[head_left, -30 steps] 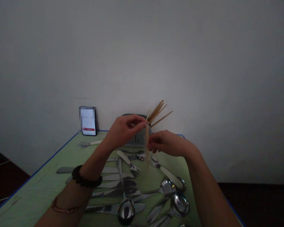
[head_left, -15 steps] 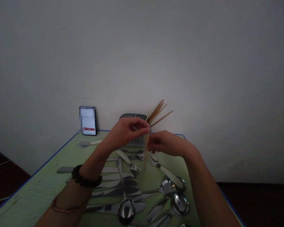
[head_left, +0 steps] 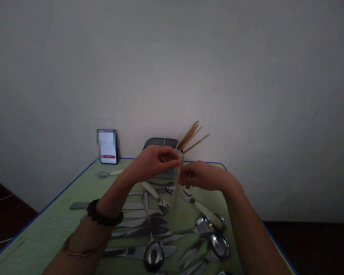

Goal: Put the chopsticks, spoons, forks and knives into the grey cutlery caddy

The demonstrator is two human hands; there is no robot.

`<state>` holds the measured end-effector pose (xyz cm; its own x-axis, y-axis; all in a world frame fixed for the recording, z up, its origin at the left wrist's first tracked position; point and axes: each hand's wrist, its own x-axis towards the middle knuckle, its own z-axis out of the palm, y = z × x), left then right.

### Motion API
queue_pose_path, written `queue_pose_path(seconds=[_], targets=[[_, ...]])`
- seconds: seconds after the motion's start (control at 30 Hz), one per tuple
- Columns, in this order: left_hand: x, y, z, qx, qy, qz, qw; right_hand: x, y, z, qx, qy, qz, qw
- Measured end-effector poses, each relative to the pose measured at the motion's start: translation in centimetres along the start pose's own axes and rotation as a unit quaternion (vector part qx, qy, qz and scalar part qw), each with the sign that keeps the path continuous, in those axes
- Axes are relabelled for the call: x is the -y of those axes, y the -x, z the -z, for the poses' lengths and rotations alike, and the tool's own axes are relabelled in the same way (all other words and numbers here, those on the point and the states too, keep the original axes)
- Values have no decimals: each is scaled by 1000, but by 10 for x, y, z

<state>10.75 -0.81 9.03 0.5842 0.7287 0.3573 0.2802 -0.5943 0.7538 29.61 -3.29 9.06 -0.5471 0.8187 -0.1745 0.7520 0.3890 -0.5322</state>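
My left hand (head_left: pixel 160 160) reaches across the table with thumb and fingers pinched around the upper ends of pale wooden chopsticks (head_left: pixel 179 173), at the rim of a clear container (head_left: pixel 176 191). On the container's right side, my right hand (head_left: pixel 199 175) has its fingers curled against it. A fan of brown chopsticks (head_left: pixel 190 136) sticks up and leans right just behind my left fingertips. Their lower ends are hidden by the hands. Below lie a white-handled fork (head_left: pixel 156 194) and another white-handled fork (head_left: pixel 202 208).
Several table knives (head_left: pixel 140 232) lie side by side on the green table (head_left: pixel 60 229). Spoons (head_left: pixel 219 246) are grouped at the right front, and a ladle-like spoon (head_left: pixel 154 255) lies nearer me. A phone (head_left: pixel 107 147) and a grey case (head_left: pixel 160 143) stand by the wall.
My left fingers have shifted slightly down and right along the chopsticks, at the container's rim. My right hand has barely moved.
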Motion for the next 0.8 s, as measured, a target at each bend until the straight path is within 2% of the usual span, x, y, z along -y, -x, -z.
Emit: queue_pose_path(seconds=[0.27, 0.33, 0.57, 0.7, 0.8], targets=[[3, 0, 0, 47, -25, -18, 998, 1, 1, -2, -5, 13, 2, 1000], [2, 0, 0, 32, -30, -19, 999, 4, 0, -2, -21, 12, 14, 1000], [-1, -1, 2, -86, -23, -24, 996, 5, 5, 7, -102, -43, 61, 992], [2, 0, 6, -96, -46, -1, 994, 2, 15, 15, -155, -106, 72, 980], [7, 0, 8, -57, -60, 9, 997, 1, 18, 19, -219, -156, 89, 959]])
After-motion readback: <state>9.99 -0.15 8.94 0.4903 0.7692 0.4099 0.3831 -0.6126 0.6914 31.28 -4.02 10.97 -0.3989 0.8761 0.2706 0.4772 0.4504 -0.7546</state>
